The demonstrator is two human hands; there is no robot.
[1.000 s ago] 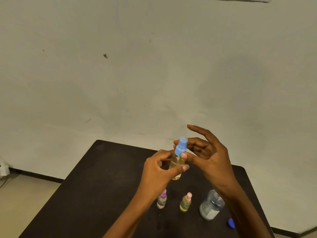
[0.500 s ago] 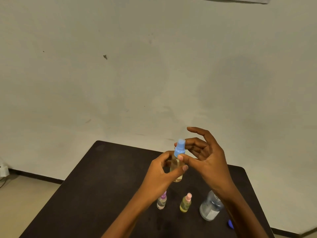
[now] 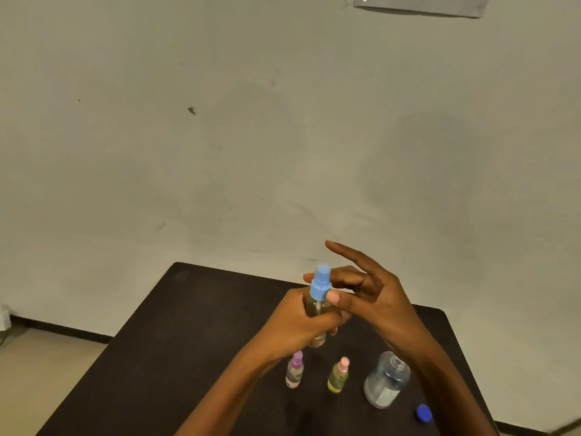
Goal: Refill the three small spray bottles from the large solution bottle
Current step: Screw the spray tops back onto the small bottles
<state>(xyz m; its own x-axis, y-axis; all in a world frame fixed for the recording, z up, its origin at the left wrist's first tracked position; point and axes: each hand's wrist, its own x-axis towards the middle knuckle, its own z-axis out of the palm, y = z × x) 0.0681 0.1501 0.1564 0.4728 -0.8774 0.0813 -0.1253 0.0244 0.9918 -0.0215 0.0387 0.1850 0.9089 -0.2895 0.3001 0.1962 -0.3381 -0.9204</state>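
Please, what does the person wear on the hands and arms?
Nothing that shows. The left hand and right hand are bare: no gloves, no rings. The left forearm and right forearm are bare to the frame's edge, with no sleeve, watch or bracelet in view.

Plain, bare room, type unclear. I note a scuffed pale wall point(image 3: 220, 152), dark counter point(image 3: 188, 325), beige floor point(image 3: 37, 372), dark skirting point(image 3: 63, 328).
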